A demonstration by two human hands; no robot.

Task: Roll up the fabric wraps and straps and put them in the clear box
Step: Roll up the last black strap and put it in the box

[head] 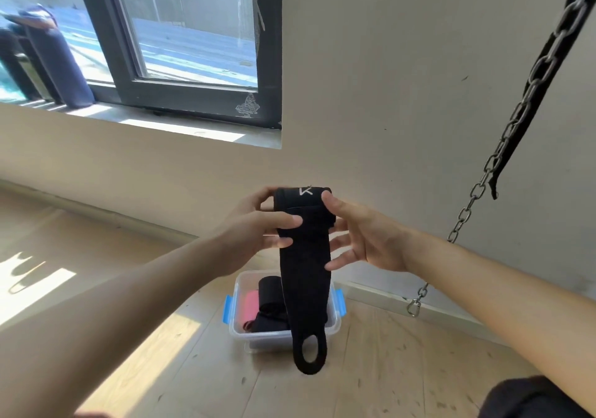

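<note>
From my remote seat I have both hands up in front of the wall, forearms reaching in from the lower corners and meeting at mid-frame; the left hand [254, 233] grips the black wrap [304, 272] at its rolled top, thumb laid across the front of the fabric, fingers curled round behind the roll; the right hand [364, 240] pinches the roll's other end, thumb on top, forefinger tucked behind, the remaining fingers fanned out and only lightly bent, their tips touching the wrap's right edge; palm turned inward, wrist level. The roll is only begun at the top; the rest of the wrap hangs straight down, its looped end with the oval hole dangling in front of the clear box [267, 340]. That box sits on the wooden floor [193, 369] below the hands, blue clips on its sides, a pink roll [250, 308] and black rolls [271, 301] inside.
</note>
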